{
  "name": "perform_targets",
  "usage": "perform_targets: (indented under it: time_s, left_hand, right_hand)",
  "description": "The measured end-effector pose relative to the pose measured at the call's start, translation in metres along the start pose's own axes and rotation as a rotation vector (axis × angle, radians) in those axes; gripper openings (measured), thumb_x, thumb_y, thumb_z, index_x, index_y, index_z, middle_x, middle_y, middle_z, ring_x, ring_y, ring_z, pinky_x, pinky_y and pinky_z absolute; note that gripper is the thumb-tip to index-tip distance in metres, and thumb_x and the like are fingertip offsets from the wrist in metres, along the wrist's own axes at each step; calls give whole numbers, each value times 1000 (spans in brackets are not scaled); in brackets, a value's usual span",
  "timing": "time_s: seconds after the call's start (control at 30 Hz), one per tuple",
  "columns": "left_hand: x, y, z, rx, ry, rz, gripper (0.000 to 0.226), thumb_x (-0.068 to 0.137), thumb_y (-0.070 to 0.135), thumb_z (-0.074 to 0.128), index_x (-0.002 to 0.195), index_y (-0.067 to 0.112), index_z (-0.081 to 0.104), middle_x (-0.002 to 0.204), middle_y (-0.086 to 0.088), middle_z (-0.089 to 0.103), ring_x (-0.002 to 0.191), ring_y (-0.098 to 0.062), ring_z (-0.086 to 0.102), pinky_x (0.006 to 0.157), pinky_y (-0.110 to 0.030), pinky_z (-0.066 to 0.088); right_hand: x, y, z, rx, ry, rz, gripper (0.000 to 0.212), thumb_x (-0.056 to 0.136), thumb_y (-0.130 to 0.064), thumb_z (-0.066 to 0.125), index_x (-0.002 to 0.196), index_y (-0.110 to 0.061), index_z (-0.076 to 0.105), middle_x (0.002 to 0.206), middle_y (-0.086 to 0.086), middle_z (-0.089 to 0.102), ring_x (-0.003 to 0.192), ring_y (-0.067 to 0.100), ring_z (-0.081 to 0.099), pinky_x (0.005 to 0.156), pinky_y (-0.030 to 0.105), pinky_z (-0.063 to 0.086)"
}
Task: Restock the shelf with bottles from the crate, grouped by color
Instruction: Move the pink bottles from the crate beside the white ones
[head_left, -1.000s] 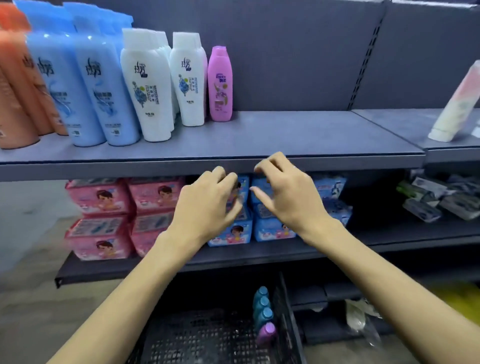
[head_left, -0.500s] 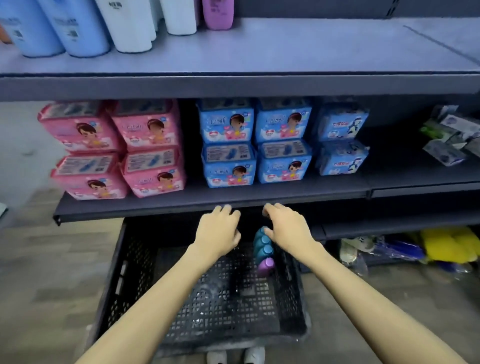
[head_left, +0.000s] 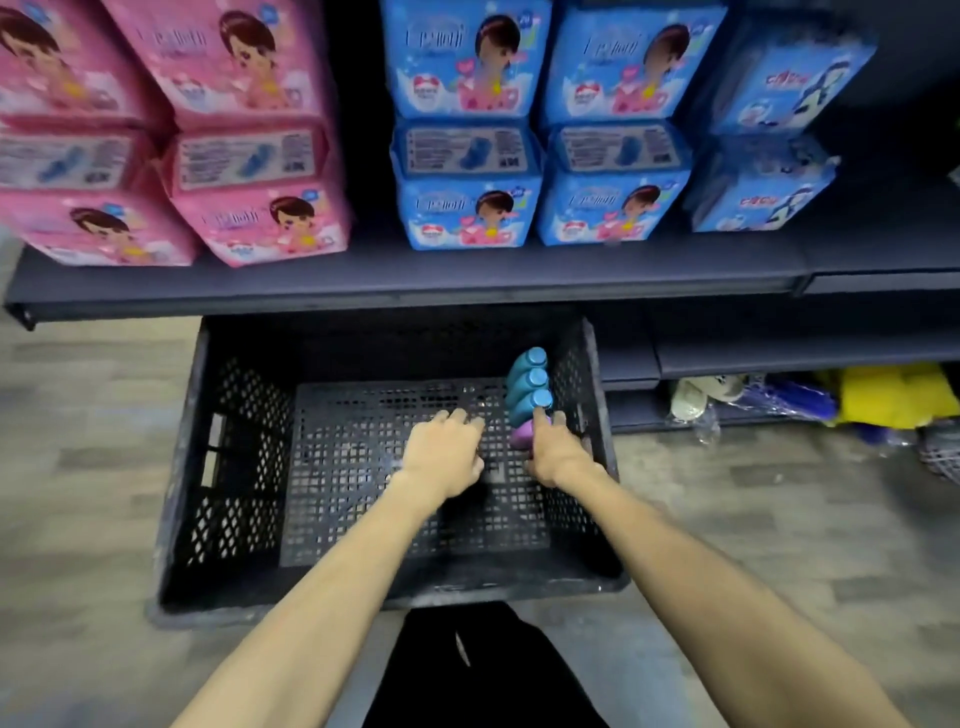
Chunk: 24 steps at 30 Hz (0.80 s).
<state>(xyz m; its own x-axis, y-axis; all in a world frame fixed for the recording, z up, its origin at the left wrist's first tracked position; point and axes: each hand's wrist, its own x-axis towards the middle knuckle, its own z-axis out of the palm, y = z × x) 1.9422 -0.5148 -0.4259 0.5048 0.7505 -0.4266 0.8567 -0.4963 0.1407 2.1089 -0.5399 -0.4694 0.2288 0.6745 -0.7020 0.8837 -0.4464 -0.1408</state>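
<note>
While reaching into black perforated plastic crate (head_left: 176, 467): hovers with left hand (head_left: 441, 452) slack above mesh floor; touches small purple plastic bottle (head_left: 522, 434) at right wall with right hand (head_left: 558, 452), grasp unclear; beside three teal blue-capped bottles (head_left: 524, 387).

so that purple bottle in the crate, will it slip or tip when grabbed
Probably rigid and a bit slippery: the purple bottle looks like smooth moulded plastic. Likely light, as it is small beside the right hand. Lined up with the teal bottles along the crate wall, it seems unlikely to tip.
</note>
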Motion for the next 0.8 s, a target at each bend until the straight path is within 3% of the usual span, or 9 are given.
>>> perform_targets:
  time_s: [0.1,0.17,0.3,0.5,0.63,0.8]
  left_hand:
    - [2,-3,13,-30,-28,-22,41,92,33,51,129,15,47,128,-8,52,120,-27,49,82,-39,48]
    - [3,-7,20,-39,-48,-30,40,92,32,51,128,15,48,129,-8,52,121,-27,49,84,-40,49]
    - [7,-15,28,-33,-131,-24,43,93,30,51,133,14,45,131,-10,52,121,-30,51,87,-41,48]
    - [15,-12,38,-9,-159,-33,43,93,29,50,133,13,45,129,-12,55,118,-32,54,87,-40,47]
    - [21,-8,55,-67,-156,-34,40,94,29,49,130,12,44,126,-12,56,115,-34,55,84,-41,47]
    - [32,-7,84,-75,-166,-51,42,94,30,49,131,12,41,128,-12,56,112,-35,58,82,-40,48]
  right_hand:
    - [10,1,9,2,66,-18,50,92,-1,54,137,-16,39,140,15,35,107,39,59,87,41,46]
    - [18,2,14,-6,104,-57,45,92,1,49,133,-16,44,139,15,39,106,39,59,87,42,48]
    - [28,5,18,58,134,-157,39,93,-5,46,127,-22,56,130,14,59,112,38,59,95,39,49]
    - [44,9,31,219,103,-98,19,93,-22,49,106,-31,60,117,10,65,101,32,62,85,34,47]
    - [54,12,48,200,138,-60,23,99,-25,40,103,-28,62,109,11,65,91,29,55,78,34,39]
    - [73,21,76,138,206,-103,37,101,-29,34,120,-30,66,119,9,66,88,22,48,79,33,36]
